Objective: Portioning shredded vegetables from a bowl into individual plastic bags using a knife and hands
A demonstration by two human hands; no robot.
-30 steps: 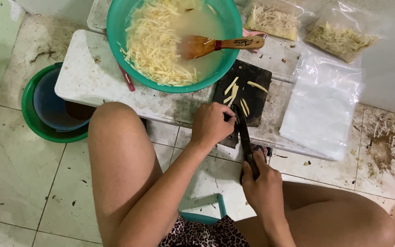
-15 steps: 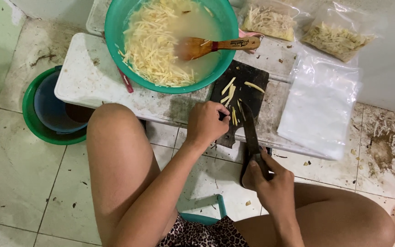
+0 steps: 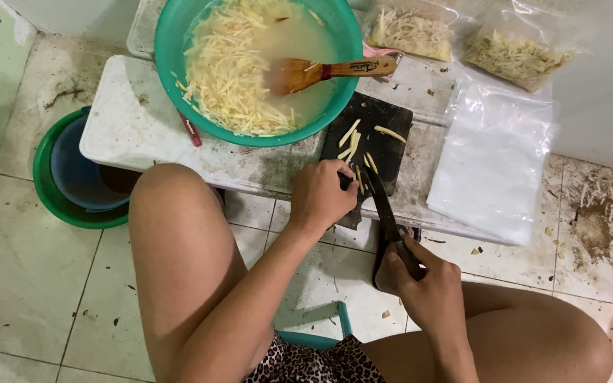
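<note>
From the head view we judge that we are in the middle of cutting strips on the black cutting board (image 3: 369,142), which we take as our landmark. Our left hand (image 3: 321,197) sits at the board's near edge, fingers curled shut over a piece we are holding down; what exactly it pins is hidden under the knuckles. Our right hand (image 3: 420,280), nearer to us than the board, is closed tight around the handle of a dark knife (image 3: 381,206), whose blade reaches up onto the board's near edge just beside the left fingers. A few pale cut strips (image 3: 352,138) lie on the board beyond the blade. The next stroke, we judge, calls for keeping the blade clear of those curled fingertips.

To the left of the board and touching its corner stands a green basin (image 3: 172,42) holding cloudy water, a heap of pale strips and a wooden spoon (image 3: 321,71). Beyond the board to the right lie two clear bags filled with strips (image 3: 409,32), and to its right a stack of flat empty bags (image 3: 494,163). Far left of the board, down on the floor, a green bucket (image 3: 51,191) holds a blue tub.
</note>
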